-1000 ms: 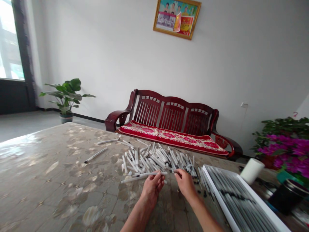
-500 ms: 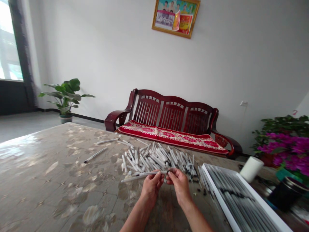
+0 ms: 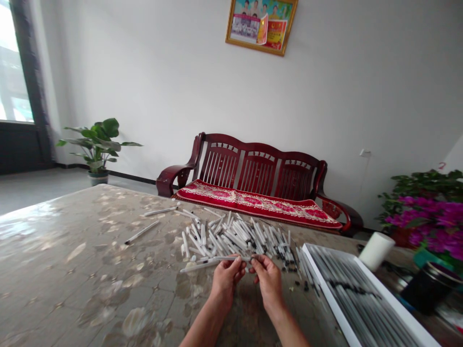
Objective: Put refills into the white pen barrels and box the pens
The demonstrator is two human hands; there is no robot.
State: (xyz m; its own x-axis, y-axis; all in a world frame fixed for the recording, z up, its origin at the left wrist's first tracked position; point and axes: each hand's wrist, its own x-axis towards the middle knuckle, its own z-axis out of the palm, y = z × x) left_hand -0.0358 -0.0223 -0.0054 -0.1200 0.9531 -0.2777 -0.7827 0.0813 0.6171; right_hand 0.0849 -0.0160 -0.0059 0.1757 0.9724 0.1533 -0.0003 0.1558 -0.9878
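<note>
Marbled brown tabletop under heaped white plastic pen barrels; left hand and right hand both pinch one slim white pen (steadier so).

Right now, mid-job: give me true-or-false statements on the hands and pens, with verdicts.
The left hand and right hand both pinch one white pen. True.
The pile of pens lies on the table beyond the hands. True.
The white tray sits left of the hands. False: the white tray lies to their right.
The bench carries a blue cushion. False: the cushion on the bench is red.
</note>
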